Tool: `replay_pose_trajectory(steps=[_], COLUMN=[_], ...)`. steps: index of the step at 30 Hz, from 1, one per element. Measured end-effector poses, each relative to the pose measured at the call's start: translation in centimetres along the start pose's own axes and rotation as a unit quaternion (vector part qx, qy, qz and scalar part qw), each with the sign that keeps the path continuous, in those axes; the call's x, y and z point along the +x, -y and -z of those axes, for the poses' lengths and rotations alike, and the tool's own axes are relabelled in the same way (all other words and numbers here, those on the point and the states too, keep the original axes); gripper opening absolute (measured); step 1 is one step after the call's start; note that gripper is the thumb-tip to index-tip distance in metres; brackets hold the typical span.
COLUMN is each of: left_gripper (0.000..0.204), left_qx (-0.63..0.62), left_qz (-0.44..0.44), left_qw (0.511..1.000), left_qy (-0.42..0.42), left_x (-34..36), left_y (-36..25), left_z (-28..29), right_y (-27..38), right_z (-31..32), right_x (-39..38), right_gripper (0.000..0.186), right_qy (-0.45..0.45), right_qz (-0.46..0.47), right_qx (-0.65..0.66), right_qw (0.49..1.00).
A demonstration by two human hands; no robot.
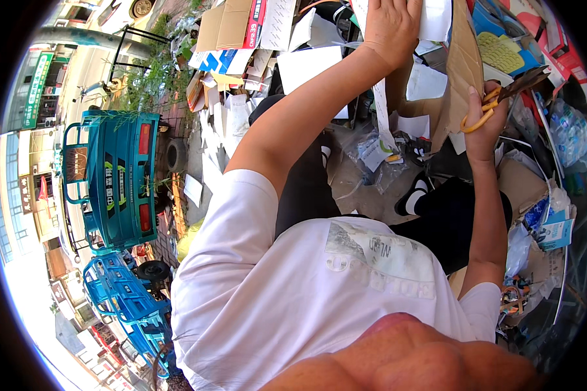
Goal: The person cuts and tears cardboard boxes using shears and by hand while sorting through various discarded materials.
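At the top of the view my left hand (pixel 392 29) rests over white sheets and cardboard, its fingers stretched out and partly cut off by the frame. In my right hand (pixel 484 133) is a pair of scissors (pixel 479 120) with orange-yellow handles and dark, stained blades pointing to the upper right. The thumb of that hand lies close by the edge of a tall brown cardboard piece (pixel 460 72); whether it touches it I cannot tell. A white flap (pixel 436 19) stands just right of my left hand.
Flattened boxes (pixel 231 26) and loose white papers (pixel 310 68) pile up ahead. Clear plastic bags (pixel 379 153) lie between my feet. Plastic bottles in a bag (pixel 571 130) and a blue-and-white carton (pixel 556 231) are at right. Blue-green cargo tricycles (pixel 111 186) stand at left.
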State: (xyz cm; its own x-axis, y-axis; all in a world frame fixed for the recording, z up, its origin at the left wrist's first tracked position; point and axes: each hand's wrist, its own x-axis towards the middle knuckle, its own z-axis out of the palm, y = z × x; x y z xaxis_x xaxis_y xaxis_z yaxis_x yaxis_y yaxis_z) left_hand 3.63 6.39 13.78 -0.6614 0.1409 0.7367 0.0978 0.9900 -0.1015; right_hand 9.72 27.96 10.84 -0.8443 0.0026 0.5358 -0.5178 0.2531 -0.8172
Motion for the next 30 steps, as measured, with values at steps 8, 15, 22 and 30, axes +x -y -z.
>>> replay_pose_trajectory(steps=[8,15,22,30], left_gripper=[0.059,0.036,0.036,0.049], left_qx=[-0.120,-0.071,-0.132,-0.644], left_qz=[-0.026,-0.024,-0.105,0.284], left_qw=[0.989,0.982,0.929,0.604], left_qy=[0.086,0.176,0.329,0.374], left_x=[2.7,4.7,5.8,5.9], left_y=[1.9,2.8,5.3,1.0], left_z=[5.4,6.9,3.7,3.7], right_y=[-2.0,-3.1,-3.5,-3.7], right_z=[1.5,2.3,1.7,0.9], right_x=[1.4,1.7,1.6,1.9], right_gripper=[0.020,0.021,0.020,0.023], right_qy=[-0.052,-0.082,-0.093,-0.040], right_qz=[0.014,0.052,0.066,-0.042], right_qx=[0.007,-0.002,0.007,0.083], right_qw=[0.999,0.995,0.993,0.995])
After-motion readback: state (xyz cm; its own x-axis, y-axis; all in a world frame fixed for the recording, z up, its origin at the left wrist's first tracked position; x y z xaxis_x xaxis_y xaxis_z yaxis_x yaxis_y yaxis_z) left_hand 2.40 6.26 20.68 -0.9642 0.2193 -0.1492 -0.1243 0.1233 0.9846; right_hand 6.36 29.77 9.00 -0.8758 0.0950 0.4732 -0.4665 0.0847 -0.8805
